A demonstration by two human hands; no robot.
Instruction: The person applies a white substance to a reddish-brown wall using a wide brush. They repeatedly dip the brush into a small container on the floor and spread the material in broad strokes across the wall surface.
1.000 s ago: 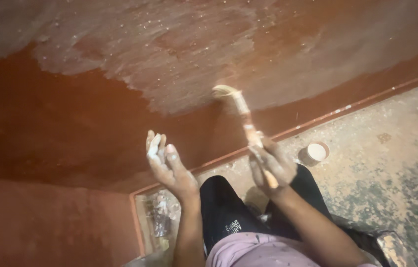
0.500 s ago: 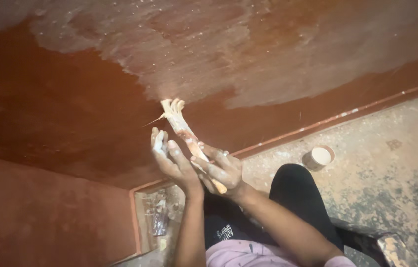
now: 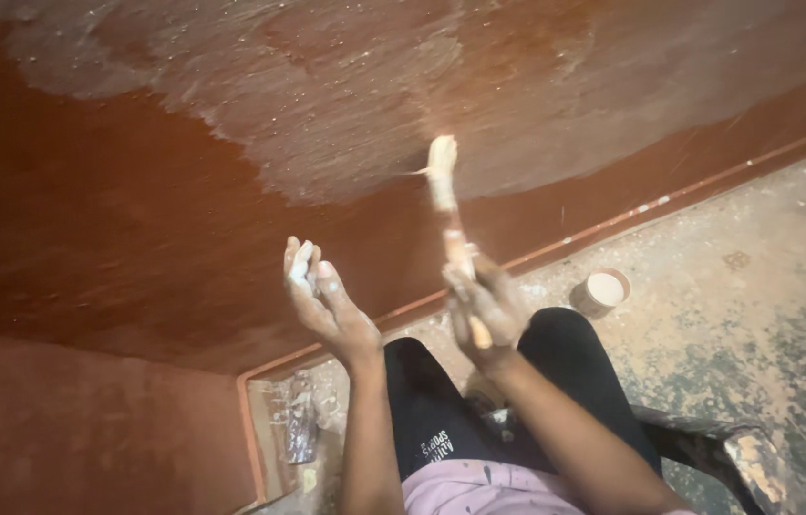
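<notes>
The pale bristle tip of the wooden-handled paintbrush (image 3: 443,162) is smeared by motion, so whether it touches the reddish-brown wall (image 3: 136,219) cannot be told. The right hand (image 3: 485,313) covers the middle of the handle. The small round cream-coloured cup (image 3: 600,292) on the far floor is too small to show its contents. The dark paint-spattered stool (image 3: 708,448) is cut off at the bottom edge.
</notes>
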